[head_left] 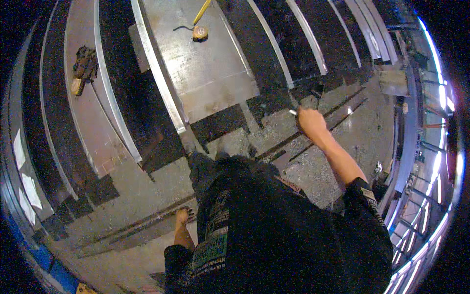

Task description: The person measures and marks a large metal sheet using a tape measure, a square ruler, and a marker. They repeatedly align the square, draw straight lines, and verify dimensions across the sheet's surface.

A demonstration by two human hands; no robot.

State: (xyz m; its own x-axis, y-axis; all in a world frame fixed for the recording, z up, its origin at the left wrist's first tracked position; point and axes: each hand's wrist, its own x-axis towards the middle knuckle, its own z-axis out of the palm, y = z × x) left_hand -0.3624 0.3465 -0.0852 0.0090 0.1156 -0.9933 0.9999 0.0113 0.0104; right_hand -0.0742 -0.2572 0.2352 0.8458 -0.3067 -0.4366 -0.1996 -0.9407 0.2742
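grey, gritty floor [313,171], scuffed and streaked with dark marks, is lit from the right by long white strip lights [443,95]. long, narrow bars of pale metal [159,68] are laid in rows, their straight edges bent by the lens. between two of them a smooth, shiny rectangular sheet [210,78] is seen; on it a rounded yellow tape measure [200,33] and a slim yellow stick [202,12] are placed close together. on a flat brownish panel [81,29] at the left, a crumpled dark bundle [85,63] is set just beside a yellow case [77,87]. a short white piece [293,112] is gripped by the closed fingers of the right hand [310,121], near a bar's end. the left hand [182,215] is held low; whether its fingers are open or closed cannot be told.
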